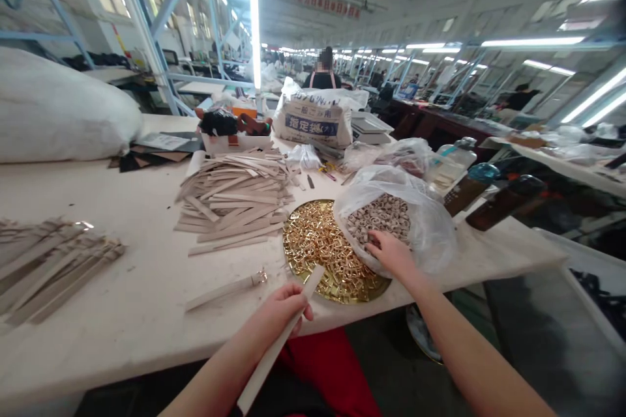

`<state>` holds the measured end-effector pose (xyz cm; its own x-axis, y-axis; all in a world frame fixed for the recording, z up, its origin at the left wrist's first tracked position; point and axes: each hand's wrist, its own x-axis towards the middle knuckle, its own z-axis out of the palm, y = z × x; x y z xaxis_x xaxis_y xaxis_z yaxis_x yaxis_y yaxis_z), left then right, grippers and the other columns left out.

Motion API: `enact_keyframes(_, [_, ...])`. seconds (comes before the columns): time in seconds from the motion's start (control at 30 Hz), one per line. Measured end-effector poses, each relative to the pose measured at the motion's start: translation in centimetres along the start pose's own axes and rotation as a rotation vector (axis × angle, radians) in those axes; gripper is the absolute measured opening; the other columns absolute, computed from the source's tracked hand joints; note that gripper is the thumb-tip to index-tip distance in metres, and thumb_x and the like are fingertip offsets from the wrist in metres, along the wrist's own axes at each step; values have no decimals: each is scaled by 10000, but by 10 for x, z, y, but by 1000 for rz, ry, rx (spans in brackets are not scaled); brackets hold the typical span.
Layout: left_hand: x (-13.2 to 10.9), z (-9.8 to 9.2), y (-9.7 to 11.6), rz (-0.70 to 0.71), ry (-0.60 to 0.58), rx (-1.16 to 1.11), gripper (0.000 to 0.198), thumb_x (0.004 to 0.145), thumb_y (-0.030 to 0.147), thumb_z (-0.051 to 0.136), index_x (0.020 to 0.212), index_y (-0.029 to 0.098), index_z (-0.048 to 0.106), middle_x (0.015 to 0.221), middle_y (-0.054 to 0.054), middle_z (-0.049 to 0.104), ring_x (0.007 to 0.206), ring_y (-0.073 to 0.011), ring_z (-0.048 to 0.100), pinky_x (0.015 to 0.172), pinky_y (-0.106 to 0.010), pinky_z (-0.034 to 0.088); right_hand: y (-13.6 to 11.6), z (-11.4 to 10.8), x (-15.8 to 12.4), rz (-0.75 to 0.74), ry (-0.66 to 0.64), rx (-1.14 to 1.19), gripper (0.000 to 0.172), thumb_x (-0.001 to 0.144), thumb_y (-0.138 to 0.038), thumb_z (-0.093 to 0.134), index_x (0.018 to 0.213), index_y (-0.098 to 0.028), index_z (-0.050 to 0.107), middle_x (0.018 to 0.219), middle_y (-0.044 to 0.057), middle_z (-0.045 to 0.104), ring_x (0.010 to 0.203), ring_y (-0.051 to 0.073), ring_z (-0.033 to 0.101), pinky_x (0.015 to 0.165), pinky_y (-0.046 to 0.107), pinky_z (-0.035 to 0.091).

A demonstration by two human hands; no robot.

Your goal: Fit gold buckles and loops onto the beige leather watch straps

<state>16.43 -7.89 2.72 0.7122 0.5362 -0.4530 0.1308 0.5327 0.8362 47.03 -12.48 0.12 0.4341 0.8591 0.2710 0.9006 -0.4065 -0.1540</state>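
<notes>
My left hand [291, 306] is closed around a flat beige strap [271, 353], its squared end pointing up and away over the table's front edge. Inside an open clear plastic bag [433, 234], my right hand [391, 253] has its fingertips bent down among small beige loops [384, 212]; whatever lies between them is too small to make out. Between the hands, a round gold-coloured tray [357, 294] holds a heap of gold metal buckles [315, 234]. One strap with a gold buckle at its end [227, 290] lies left of the tray.
A pile of loose beige straps [235, 202] lies behind the tray. Buckled straps [59, 267] are stacked at far left. Bottles [482, 176] stand at right, a printed white bag [313, 118] at the back, and a big white sack [59, 104] at left. A person [323, 78] is farther off.
</notes>
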Motion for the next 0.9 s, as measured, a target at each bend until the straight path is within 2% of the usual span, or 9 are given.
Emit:
enact_keyframes(0.2, [-16, 13, 4, -76, -6, -229, 257, 612, 130, 494, 867, 155, 478, 700, -10, 619, 406, -38, 416, 379, -157, 263, -16, 8, 4, 4, -102, -107, 239, 821, -314, 464, 853, -158, 643, 859, 112, 636, 746, 208, 579, 630, 285, 364])
enact_keyframes(0.43, [-27, 11, -2, -70, 5, -258, 361, 624, 119, 511, 983, 154, 500, 770, -17, 633, 463, -45, 455, 425, -164, 293, 0, 10, 5, -124, -213, -158, 278, 814, -191, 435, 1000, -182, 641, 931, 109, 612, 743, 203, 578, 648, 290, 381])
enact_keyframes(0.53, [-27, 8, -5, -62, 18, -223, 380, 636, 137, 522, 1014, 164, 496, 804, -21, 641, 496, -52, 468, 450, -168, 314, 9, 4, 3, -94, -163, -157, 298, 813, -191, 418, 1002, -189, 648, 889, 103, 589, 685, 199, 566, 644, 308, 398])
enact_keyframes(0.67, [-27, 4, -9, -45, 22, -211, 361, 651, 162, 541, 1010, 165, 502, 811, -21, 635, 495, -48, 449, 451, -169, 312, 11, -9, -5, -42, -35, 47, 276, 793, -240, 460, 998, -161, 627, 777, 80, 578, 711, 204, 553, 673, 310, 422])
enact_keyframes(0.73, [-25, 3, -11, -44, 21, -240, 357, 651, 163, 547, 1005, 164, 501, 794, -17, 627, 487, -44, 440, 455, -172, 312, 1, -16, -14, -16, -10, 160, 253, 781, -289, 491, 968, -172, 614, 753, 66, 593, 687, 195, 554, 651, 303, 428])
enact_keyframes(0.83, [-23, 2, -11, -55, 26, -266, 364, 644, 161, 558, 1003, 161, 497, 791, -18, 619, 486, -44, 441, 456, -173, 316, -28, -23, -31, 31, 7, 333, 215, 751, -364, 545, 881, -200, 596, 743, 41, 618, 649, 184, 568, 633, 304, 430])
enact_keyframes(0.9, [-22, 3, -10, -59, 26, -270, 373, 645, 164, 564, 1011, 158, 493, 796, -21, 615, 485, -44, 442, 447, -171, 316, -52, -24, -43, 2, -48, 396, 189, 739, -379, 567, 820, -210, 588, 709, 24, 618, 638, 183, 570, 631, 305, 425])
